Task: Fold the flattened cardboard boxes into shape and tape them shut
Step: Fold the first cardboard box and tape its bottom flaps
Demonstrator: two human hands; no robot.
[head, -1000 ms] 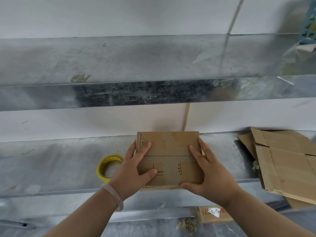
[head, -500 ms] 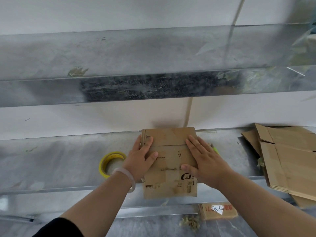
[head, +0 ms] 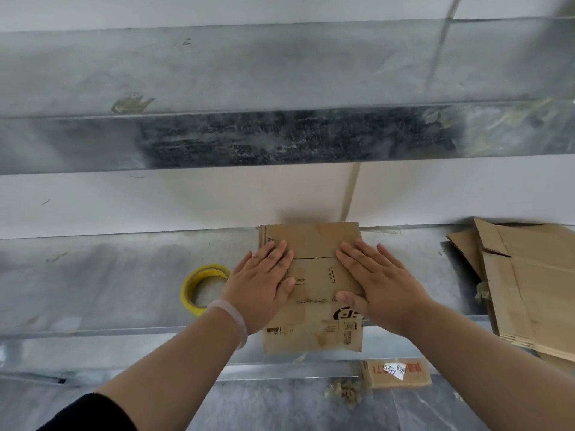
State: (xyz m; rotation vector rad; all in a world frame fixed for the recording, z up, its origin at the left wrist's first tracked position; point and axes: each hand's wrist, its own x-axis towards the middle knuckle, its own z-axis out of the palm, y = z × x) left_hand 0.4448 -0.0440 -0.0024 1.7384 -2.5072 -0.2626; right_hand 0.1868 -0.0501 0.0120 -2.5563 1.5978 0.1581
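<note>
Metal shelf (head: 93,281) w/ white wall (head: 155,206) behind. L hand (head: 261,287) & R hand (head: 379,287) both lie flat, fingers straight, palms pressing down on top of cardboard box (head: 314,244), gripping nothing. Box sits mid-shelf, far edge at wall, near face overhanging shelf's front lip. Yellow tape roll (head: 189,290) just beside L hand. Stack of flat cardboard (head: 535,290) well apart on R. Small labelled box (head: 395,373) on floor below.

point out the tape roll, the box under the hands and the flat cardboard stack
tape roll (head: 203,271): head view, yellow far rim
box (head: 314,244): head view, bare far flap
cardboard stack (head: 535,290): head view, top sheet
</note>
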